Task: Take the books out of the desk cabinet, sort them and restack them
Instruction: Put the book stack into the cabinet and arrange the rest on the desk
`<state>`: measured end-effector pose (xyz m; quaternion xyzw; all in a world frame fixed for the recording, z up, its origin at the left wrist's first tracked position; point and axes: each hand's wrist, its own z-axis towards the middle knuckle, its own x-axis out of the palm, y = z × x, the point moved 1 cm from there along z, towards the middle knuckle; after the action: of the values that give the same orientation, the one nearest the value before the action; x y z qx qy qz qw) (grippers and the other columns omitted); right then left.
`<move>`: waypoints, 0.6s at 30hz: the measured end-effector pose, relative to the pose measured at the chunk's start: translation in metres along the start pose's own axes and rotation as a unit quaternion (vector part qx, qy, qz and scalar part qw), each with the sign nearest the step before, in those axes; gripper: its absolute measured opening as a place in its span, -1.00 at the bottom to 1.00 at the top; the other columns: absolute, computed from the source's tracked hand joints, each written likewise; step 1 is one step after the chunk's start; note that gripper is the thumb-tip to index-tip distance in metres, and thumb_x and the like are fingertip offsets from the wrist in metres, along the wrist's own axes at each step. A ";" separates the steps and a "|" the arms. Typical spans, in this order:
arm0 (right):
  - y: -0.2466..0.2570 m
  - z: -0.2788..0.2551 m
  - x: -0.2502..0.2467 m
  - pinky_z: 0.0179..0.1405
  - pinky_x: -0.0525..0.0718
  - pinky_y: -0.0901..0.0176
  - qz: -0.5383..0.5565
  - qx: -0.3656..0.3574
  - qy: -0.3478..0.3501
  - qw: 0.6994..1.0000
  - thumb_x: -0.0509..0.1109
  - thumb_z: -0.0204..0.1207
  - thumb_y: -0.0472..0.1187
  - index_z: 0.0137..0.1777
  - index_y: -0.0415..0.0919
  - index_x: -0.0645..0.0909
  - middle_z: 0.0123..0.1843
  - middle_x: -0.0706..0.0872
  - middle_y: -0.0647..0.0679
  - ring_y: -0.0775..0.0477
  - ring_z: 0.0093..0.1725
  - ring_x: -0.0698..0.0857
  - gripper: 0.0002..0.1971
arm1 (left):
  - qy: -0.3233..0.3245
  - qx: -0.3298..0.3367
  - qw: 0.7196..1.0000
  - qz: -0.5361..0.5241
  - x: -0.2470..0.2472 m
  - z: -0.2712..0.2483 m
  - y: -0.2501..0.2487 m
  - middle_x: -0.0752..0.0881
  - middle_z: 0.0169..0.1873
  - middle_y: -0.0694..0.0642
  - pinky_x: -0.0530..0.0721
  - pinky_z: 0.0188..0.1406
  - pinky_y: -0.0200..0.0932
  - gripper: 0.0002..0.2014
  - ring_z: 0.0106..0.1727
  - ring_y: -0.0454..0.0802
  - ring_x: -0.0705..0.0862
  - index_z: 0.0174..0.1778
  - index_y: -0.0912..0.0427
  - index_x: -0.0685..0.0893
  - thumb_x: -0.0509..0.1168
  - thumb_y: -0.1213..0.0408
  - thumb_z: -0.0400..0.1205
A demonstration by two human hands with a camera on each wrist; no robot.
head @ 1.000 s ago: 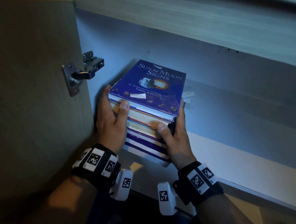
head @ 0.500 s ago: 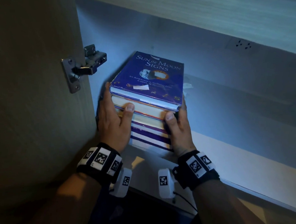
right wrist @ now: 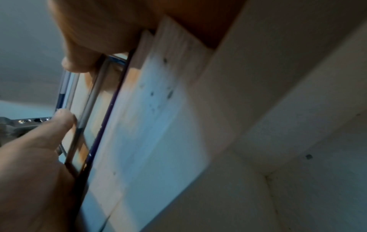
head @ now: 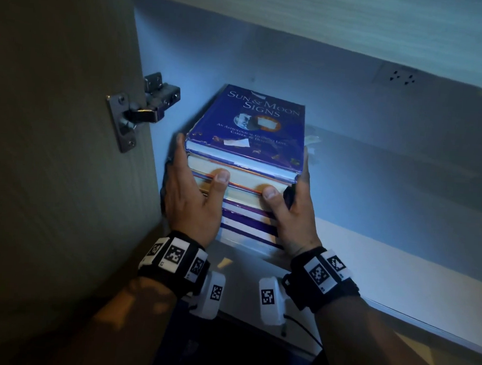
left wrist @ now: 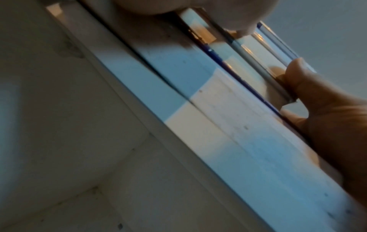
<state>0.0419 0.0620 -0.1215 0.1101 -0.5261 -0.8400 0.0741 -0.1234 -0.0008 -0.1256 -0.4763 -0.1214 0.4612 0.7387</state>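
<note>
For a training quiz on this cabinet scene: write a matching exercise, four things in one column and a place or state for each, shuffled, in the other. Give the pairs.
Things:
1. blue book
2. left hand
3. right hand
4. door hinge

Places or states:
A. grips the stack's right side
B. on top of the stack
C. on the open door, left of the books
D. grips the stack's left side

Pairs: 1-B, 2-D, 3-A, 4-C

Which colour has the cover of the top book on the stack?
Deep blue, with pale lettering; the top book shows best in the head view.
</note>
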 end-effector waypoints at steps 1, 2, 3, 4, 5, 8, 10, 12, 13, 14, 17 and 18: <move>-0.002 0.000 0.000 0.53 0.55 -0.39 -0.007 0.004 -0.003 1.000 0.50 0.46 0.35 0.76 0.31 0.12 0.63 0.53 -0.10 -0.18 0.58 0.56 -0.08 | -0.002 0.000 1.000 0.004 0.001 0.000 -0.001 0.36 0.61 0.03 0.43 0.54 0.21 -0.18 0.56 0.00 0.41 0.73 -0.10 -0.01 0.20 -0.20 0.60; -0.006 0.000 0.000 0.54 0.54 -0.40 -0.013 0.005 -0.003 1.000 0.50 0.44 0.38 0.76 0.29 0.11 0.63 0.52 -0.10 -0.19 0.59 0.55 -0.05 | -0.002 0.002 1.000 0.007 0.001 0.000 0.000 0.35 0.61 0.05 0.43 0.54 0.22 -0.18 0.56 0.02 0.41 0.73 -0.08 -0.01 0.19 -0.20 0.60; -0.007 0.000 0.000 0.54 0.53 -0.41 -0.020 0.005 -0.001 1.000 0.49 0.43 0.40 0.77 0.29 0.11 0.63 0.52 -0.09 -0.20 0.60 0.54 -0.04 | -0.002 0.003 1.000 0.009 0.002 0.000 0.001 0.34 0.62 0.06 0.43 0.54 0.24 -0.18 0.57 0.05 0.40 0.73 -0.07 -0.02 0.18 -0.20 0.61; -0.008 0.000 -0.001 0.54 0.53 -0.41 -0.028 0.005 -0.002 1.000 0.48 0.43 0.41 0.77 0.29 0.10 0.63 0.52 -0.08 -0.20 0.60 0.54 -0.04 | -0.002 0.004 1.000 0.010 0.002 0.000 0.003 0.32 0.64 0.07 0.43 0.53 0.27 -0.18 0.59 0.08 0.40 0.73 -0.07 -0.04 0.17 -0.21 0.62; -0.006 -0.001 0.000 0.54 0.53 -0.42 -0.033 0.003 -0.001 0.999 0.48 0.43 0.42 0.77 0.29 0.10 0.63 0.53 -0.07 -0.20 0.60 0.54 -0.03 | 0.000 0.002 1.000 0.011 0.002 -0.001 0.004 0.31 0.65 0.09 0.42 0.52 0.30 -0.19 0.60 0.10 0.39 0.73 -0.08 -0.06 0.16 -0.21 0.63; -0.005 -0.002 -0.001 0.53 0.53 -0.42 -0.029 -0.002 -0.001 1.000 0.48 0.43 0.42 0.77 0.30 0.11 0.61 0.54 -0.06 -0.19 0.59 0.55 -0.04 | 0.001 -0.003 1.000 0.015 0.003 -0.002 0.002 0.33 0.62 0.14 0.43 0.49 0.34 -0.19 0.58 0.15 0.39 0.72 -0.11 -0.08 0.14 -0.23 0.63; -0.005 -0.001 -0.001 0.53 0.53 -0.43 -0.019 -0.001 -0.003 1.000 0.49 0.44 0.39 0.77 0.29 0.11 0.62 0.52 -0.07 -0.20 0.60 0.54 -0.05 | 0.002 -0.002 1.000 0.019 0.003 -0.001 0.000 0.36 0.59 0.15 0.44 0.48 0.34 -0.18 0.55 0.14 0.40 0.73 -0.10 -0.08 0.13 -0.26 0.62; -0.003 0.000 0.000 0.55 0.52 -0.42 -0.018 0.003 -0.010 1.000 0.51 0.44 0.37 0.74 0.37 0.11 0.66 0.47 -0.07 -0.19 0.63 0.50 -0.07 | 0.005 0.000 1.000 0.023 0.001 -0.002 0.001 0.35 0.59 0.15 0.43 0.50 0.32 -0.16 0.56 0.11 0.39 0.73 -0.08 -0.09 0.14 -0.26 0.62; -0.002 -0.001 0.000 0.57 0.51 -0.40 -0.020 0.009 -0.016 1.000 0.52 0.44 0.36 0.72 0.45 0.11 0.68 0.45 -0.04 -0.16 0.64 0.49 -0.09 | 0.010 0.004 1.000 0.024 0.000 -0.002 0.002 0.34 0.61 0.14 0.41 0.52 0.31 -0.16 0.57 0.10 0.38 0.74 -0.07 -0.09 0.16 -0.24 0.62; -0.001 -0.002 0.001 0.56 0.53 -0.38 -0.015 0.017 -0.020 1.000 0.53 0.46 0.32 0.67 0.51 0.12 0.68 0.45 -0.01 -0.12 0.63 0.51 -0.14 | 0.019 0.010 0.999 0.026 -0.002 -0.004 0.003 0.32 0.63 0.13 0.40 0.54 0.30 -0.16 0.59 0.10 0.36 0.74 -0.06 -0.10 0.18 -0.21 0.63; 0.000 -0.006 0.002 0.41 0.66 -0.38 -0.005 0.042 -0.008 0.999 0.54 0.49 0.18 0.69 0.39 0.21 0.56 0.60 -0.04 -0.16 0.48 0.67 -0.18 | 0.040 0.021 0.999 0.030 -0.006 -0.008 0.005 0.30 0.64 0.11 0.40 0.56 0.26 -0.14 0.61 0.10 0.35 0.74 -0.08 -0.13 0.22 -0.15 0.63; -0.002 -0.007 0.002 0.40 0.67 -0.38 -0.012 0.048 -0.004 0.999 0.55 0.47 0.22 0.71 0.28 0.23 0.55 0.61 -0.06 -0.17 0.47 0.67 -0.15 | 0.040 0.020 0.999 0.032 -0.006 -0.009 0.006 0.30 0.63 0.12 0.42 0.55 0.26 -0.14 0.60 0.11 0.36 0.73 -0.10 -0.13 0.21 -0.16 0.63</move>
<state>0.0415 0.0566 -0.1265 0.1162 -0.5645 -0.8153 0.0562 -0.1250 -0.0104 -0.1336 -0.4833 -0.0677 0.4675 0.7371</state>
